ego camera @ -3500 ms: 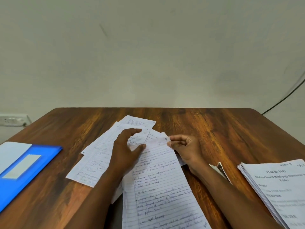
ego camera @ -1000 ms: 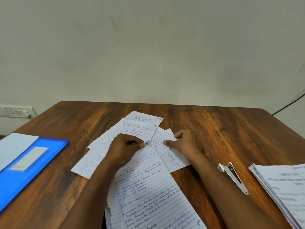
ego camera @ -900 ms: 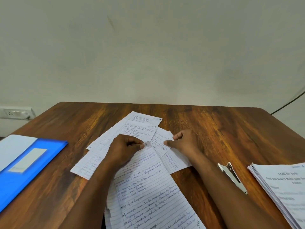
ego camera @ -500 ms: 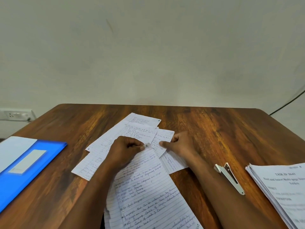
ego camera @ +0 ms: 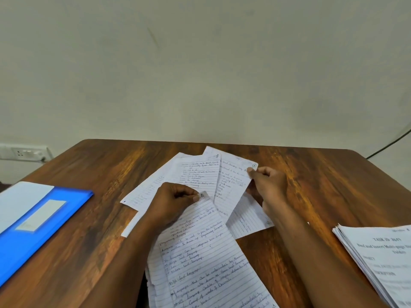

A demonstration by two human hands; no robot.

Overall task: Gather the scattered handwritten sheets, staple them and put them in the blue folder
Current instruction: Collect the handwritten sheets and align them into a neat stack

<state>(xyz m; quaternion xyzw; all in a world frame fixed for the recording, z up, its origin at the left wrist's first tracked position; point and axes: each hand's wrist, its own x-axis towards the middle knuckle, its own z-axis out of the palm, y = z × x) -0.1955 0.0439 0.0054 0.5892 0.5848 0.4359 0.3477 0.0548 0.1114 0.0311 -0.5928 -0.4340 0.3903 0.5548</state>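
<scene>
Centrally on wooden table (ego camera: 311,185): handwritten sheets (ego camera: 195,174), ruled, fanned out and overlapping, several w/ circled page nos. at corners. Left hand (ego camera: 173,203) fingers curled, thumb + forefinger pinching top right corner of big front sheet (ego camera: 200,252), right at circled no.; that sheet runs from the pinch down toward bottom edge of view, more ruled sheets stacked under it at lower left. Right hand (ego camera: 269,183) fingers curled, pinching right edge of narrower sheet (ego camera: 231,185) near its top right corner, just below circled no.; sheet looks lifted off the pile, tilted, lower end overlapping front sheet's upper right. Another ruled sheet (ego camera: 246,218) flat beneath, poking out toward right forearm. Further sheets spread back-left behind left hand, one reaching near table's far edge.

Blue folder (ego camera: 44,230) at left of table, well apart from sheets, closed, pale label on cover, white paper (ego camera: 20,201) sticking out at its far side. Printed stack (ego camera: 382,263) at right edge, top page titled "TASK ID", rest too blurred to read. Wall socket (ego camera: 24,152) at left behind table; dark cable (ego camera: 389,143) at right wall. Stapler: can't see it here.
</scene>
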